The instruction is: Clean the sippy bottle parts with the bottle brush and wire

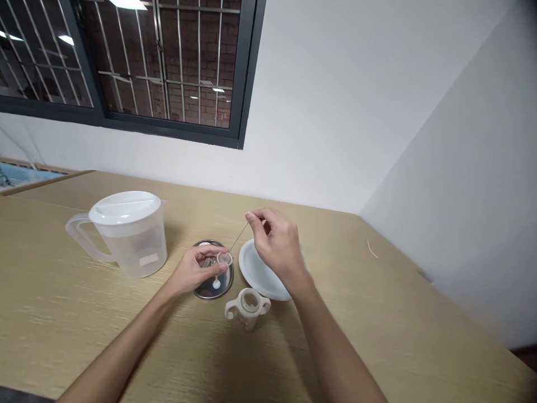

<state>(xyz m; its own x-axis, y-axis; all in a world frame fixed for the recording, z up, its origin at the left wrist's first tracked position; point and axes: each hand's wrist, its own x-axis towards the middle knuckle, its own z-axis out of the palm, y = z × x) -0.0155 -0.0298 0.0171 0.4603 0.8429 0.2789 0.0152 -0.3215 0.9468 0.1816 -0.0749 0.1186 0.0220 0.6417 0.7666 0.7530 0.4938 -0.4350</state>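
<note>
The right hand [277,238] pinches a thin rod [239,235] between thumb and forefinger, its lower end reaching the small clear round piece [225,258] gripped at its edges by the parted thumb and fingers of the left hand [193,272]. Below lies a round metal tray [205,291] bearing a small white piece [216,284]; beside it, a white plate [251,266] and an open, two-handled bottle [248,313], contents unclear. Left stands a lidded, translucent pitcher [135,243].

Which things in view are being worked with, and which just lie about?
In hand:
small clear round piece, in the left hand
thin straight rod, in the right hand

Seemingly just lying about:
white-lidded translucent plastic pitcher
round pale plate
round shiny metal tray
white two-handled container
thin pale curved strip
</note>
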